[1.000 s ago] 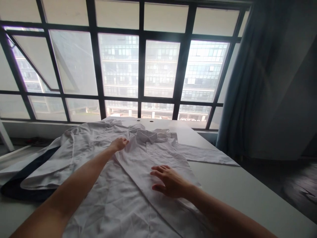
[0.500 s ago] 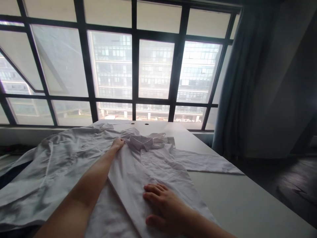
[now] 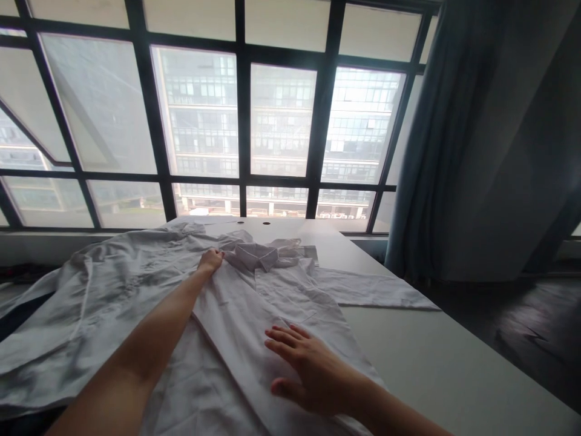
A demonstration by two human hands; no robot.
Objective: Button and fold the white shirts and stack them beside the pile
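A white collared shirt (image 3: pixel 236 315) lies spread out on a white table (image 3: pixel 454 363), its collar (image 3: pixel 261 254) toward the window. My left hand (image 3: pixel 209 261) reaches far forward and pinches the fabric just left of the collar, fingers closed on it. Lower down on the shirt's front rests my right hand (image 3: pixel 308 366), flat, with fingers spread and pressing the cloth. One sleeve (image 3: pixel 376 292) stretches out to the right across the table.
More white cloth (image 3: pixel 91 297) lies bunched at the left, over something dark at the table's left edge (image 3: pixel 13 312). A large dark-framed window (image 3: pixel 240 121) stands behind the table. A blue-grey curtain (image 3: pixel 476 151) hangs at the right, with dark floor (image 3: pixel 535 345) below.
The view has shifted left. My left hand has stayed near the collar and closed on the fabric. My right hand slid a little lower on the shirt front.
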